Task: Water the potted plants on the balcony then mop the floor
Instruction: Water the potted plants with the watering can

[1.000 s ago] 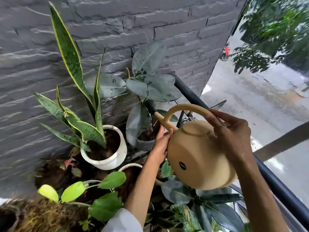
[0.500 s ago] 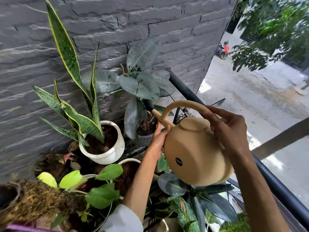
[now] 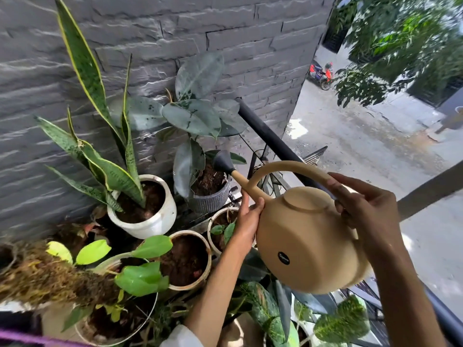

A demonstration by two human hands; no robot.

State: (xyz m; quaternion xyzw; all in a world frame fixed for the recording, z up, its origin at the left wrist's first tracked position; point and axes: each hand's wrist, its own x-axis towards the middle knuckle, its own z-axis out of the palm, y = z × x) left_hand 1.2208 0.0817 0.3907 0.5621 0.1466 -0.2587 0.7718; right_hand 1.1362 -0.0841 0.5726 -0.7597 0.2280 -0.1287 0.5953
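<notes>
1. Watering is under way: the beige plastic watering can (image 3: pixel 305 236) at centre right is tipped, its dark rose over the grey ribbed pot (image 3: pixel 211 200).
2. Right hand (image 3: pixel 368 209) has its fingers curled round the arched handle; left hand (image 3: pixel 246 219) cups the spout's base.
3. Next, I'd judge, tilt further or shift to the white round pot (image 3: pixel 152 221).
4. One can, at least five pots; no mop in sight.

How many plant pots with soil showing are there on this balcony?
5 clearly: white pot with striped leaves, ribbed grey pot under the can's spout, a rusty-rimmed pot in the middle, a small pot beside the left wrist, and one bottom left. Leaves may hide more.
</notes>
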